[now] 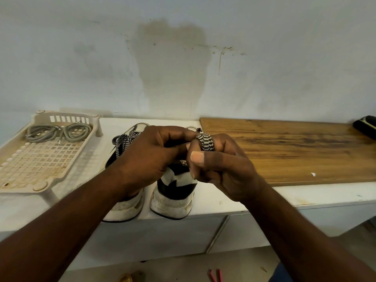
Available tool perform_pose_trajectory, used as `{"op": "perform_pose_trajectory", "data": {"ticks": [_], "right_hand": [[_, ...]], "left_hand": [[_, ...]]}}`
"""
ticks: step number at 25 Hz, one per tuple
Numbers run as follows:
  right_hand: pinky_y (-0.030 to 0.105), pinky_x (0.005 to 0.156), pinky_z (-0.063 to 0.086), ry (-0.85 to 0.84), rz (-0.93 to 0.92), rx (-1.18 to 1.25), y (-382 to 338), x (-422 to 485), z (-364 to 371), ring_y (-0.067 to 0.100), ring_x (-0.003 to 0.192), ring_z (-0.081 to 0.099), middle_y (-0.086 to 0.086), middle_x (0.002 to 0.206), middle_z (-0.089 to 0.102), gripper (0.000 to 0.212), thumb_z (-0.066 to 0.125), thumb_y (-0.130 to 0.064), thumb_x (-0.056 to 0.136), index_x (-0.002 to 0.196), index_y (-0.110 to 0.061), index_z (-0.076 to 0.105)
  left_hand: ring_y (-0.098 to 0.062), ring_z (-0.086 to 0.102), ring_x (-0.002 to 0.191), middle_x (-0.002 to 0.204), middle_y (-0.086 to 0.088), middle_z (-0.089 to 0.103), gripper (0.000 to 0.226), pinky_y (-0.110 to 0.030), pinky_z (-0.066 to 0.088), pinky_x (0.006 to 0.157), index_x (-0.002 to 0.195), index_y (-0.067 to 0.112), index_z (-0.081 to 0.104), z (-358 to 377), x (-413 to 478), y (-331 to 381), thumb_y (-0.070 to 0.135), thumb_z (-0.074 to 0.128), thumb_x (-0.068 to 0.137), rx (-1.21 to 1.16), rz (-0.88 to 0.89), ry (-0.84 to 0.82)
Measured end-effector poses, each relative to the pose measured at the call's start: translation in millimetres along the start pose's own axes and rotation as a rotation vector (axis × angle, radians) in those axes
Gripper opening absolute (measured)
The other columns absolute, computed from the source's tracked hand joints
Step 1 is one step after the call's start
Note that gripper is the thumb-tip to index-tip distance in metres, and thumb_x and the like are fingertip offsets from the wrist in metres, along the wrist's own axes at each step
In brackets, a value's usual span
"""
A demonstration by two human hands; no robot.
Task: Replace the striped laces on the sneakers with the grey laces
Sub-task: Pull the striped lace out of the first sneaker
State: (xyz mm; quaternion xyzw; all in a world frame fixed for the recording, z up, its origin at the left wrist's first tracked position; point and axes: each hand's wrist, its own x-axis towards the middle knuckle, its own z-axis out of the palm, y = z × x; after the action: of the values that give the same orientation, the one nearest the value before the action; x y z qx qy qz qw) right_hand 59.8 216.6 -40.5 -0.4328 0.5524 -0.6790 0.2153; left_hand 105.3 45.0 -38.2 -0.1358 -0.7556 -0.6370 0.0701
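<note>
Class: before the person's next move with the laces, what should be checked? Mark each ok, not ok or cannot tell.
1. Wound striped lace sits round the right hand fingers: ok.
2. Left hand pinches its loose end: cannot tell.
3. Right sneaker fully unlaced: cannot tell, hands cover it.
4. Left sneaker unlaced: not ok, second striped lace is on it.
5. Grey laces ready in tray: ok.

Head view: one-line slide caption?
Striped lace wound round fingers of the right hand, left hand pinching it above the sneakers; grey laces lie in the tray.
</note>
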Motion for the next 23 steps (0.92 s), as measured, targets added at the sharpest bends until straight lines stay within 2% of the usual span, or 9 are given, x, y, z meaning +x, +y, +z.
{"op": "perform_pose_trajectory", "data": {"ticks": [2, 4, 7, 9, 13, 16, 18, 21, 23], "right_hand": [[0.024, 0.046, 0.022, 0.008, 0.001, 0.022, -0.5, 0.4, -0.4, 0.011, 0.039, 0.027, 0.002, 0.048, 0.036, 0.024, 0.06, -0.02, 0.084, 0.067, -0.005, 0.066], [0.023, 0.046, 0.023, 0.01, 0.005, 0.023, -1.0, 0.9, -0.9, 0.01, 0.039, 0.028, 0.002, 0.048, 0.038, 0.024, 0.06, -0.021, 0.084, 0.067, -0.005, 0.065], [0.022, 0.045, 0.024, 0.003, 0.011, 0.01, -1.1, 1.3, -0.9, 0.009, 0.04, 0.03, -0.005, 0.048, 0.043, 0.025, 0.059, -0.021, 0.085, 0.068, -0.003, 0.063], [0.021, 0.045, 0.026, -0.005, 0.013, 0.01, -0.6, 1.8, -0.2, 0.007, 0.04, 0.031, -0.008, 0.05, 0.046, 0.024, 0.058, -0.02, 0.086, 0.07, -0.004, 0.064], [0.022, 0.047, 0.027, 0.004, 0.014, 0.017, 2.8, 2.4, 2.4, 0.014, 0.04, 0.028, -0.004, 0.047, 0.041, 0.023, 0.059, -0.022, 0.085, 0.068, -0.007, 0.066], [0.021, 0.046, 0.029, -0.014, 0.023, 0.056, 2.9, 2.5, 2.1, 0.013, 0.038, 0.029, -0.004, 0.046, 0.04, 0.025, 0.057, -0.022, 0.086, 0.069, -0.005, 0.065], [0.02, 0.043, 0.034, -0.043, 0.036, 0.126, 3.2, 3.4, 1.4, 0.011, 0.036, 0.037, -0.002, 0.047, 0.044, 0.026, 0.058, -0.022, 0.087, 0.07, -0.003, 0.064], [0.026, 0.051, 0.048, -0.11, 0.078, 0.32, 8.7, 5.7, 4.6, 0.018, 0.044, 0.052, 0.006, 0.051, 0.053, 0.037, 0.06, -0.034, 0.09, 0.078, 0.002, 0.064], [0.032, 0.061, 0.051, -0.124, 0.082, 0.46, 10.2, 9.3, 6.5, 0.026, 0.055, 0.06, 0.011, 0.057, 0.06, 0.043, 0.045, -0.035, 0.091, 0.084, 0.003, 0.064]], "left_hand": [[-0.012, 0.073, 0.082, 0.084, 0.003, 0.077, 0.023, -0.024, 0.054, 0.074, 0.098, 0.016, 0.077, 1.3, -1.1, 3.3, 0.005, 0.057, 0.1, 0.059, 0.029, -0.044], [-0.01, 0.071, 0.079, 0.08, 0.006, 0.073, 0.037, -0.027, 0.052, 0.075, 0.079, 0.028, 0.074, 2.8, -2.5, 6.6, 0.004, 0.056, 0.101, 0.104, 0.044, -0.072], [-0.01, 0.067, 0.099, 0.116, 0.01, 0.063, 0.047, -0.031, 0.054, 0.079, 0.069, 0.039, 0.073, 1.7, -0.7, 3.4, 0.002, 0.063, 0.095, 0.211, 0.064, 0.0], [-0.013, 0.066, 0.102, 0.121, 0.013, 0.058, 0.046, -0.035, 0.056, 0.079, 0.072, 0.042, 0.073, 1.3, 0.3, 2.1, 0.002, 0.064, 0.092, 0.266, 0.098, 0.037], [-0.014, 0.071, 0.086, 0.088, 0.009, 0.073, 0.028, -0.04, 0.056, 0.075, 0.09, 0.032, 0.076, -2.8, -1.1, -0.3, 0.008, 0.06, 0.092, 0.311, 0.149, 0.008], [-0.018, 0.074, 0.086, 0.088, 0.001, 0.077, 0.025, -0.041, 0.058, 0.076, 0.1, 0.02, 0.079, -4.7, -3.7, -0.4, 0.003, 0.06, 0.097, 0.253, 0.14, 0.001], [-0.021, 0.074, 0.083, 0.085, -0.004, 0.077, 0.024, -0.041, 0.06, 0.075, 0.099, 0.014, 0.077, 1.4, -6.1, -0.3, 0.0, 0.059, 0.097, 0.242, 0.145, 0.046], [-0.016, 0.073, 0.074, 0.082, 0.0, 0.074, 0.032, -0.03, 0.056, 0.064, 0.103, 0.022, 0.07, 8.2, -6.9, -3.4, -0.007, 0.058, 0.093, 0.205, 0.104, 0.186], [-0.018, 0.067, 0.059, 0.076, -0.001, 0.069, 0.037, -0.03, 0.052, 0.052, 0.109, 0.023, 0.058, 10.6, -4.7, -1.0, -0.011, 0.053, 0.094, -0.032, 0.023, 0.221]]}}
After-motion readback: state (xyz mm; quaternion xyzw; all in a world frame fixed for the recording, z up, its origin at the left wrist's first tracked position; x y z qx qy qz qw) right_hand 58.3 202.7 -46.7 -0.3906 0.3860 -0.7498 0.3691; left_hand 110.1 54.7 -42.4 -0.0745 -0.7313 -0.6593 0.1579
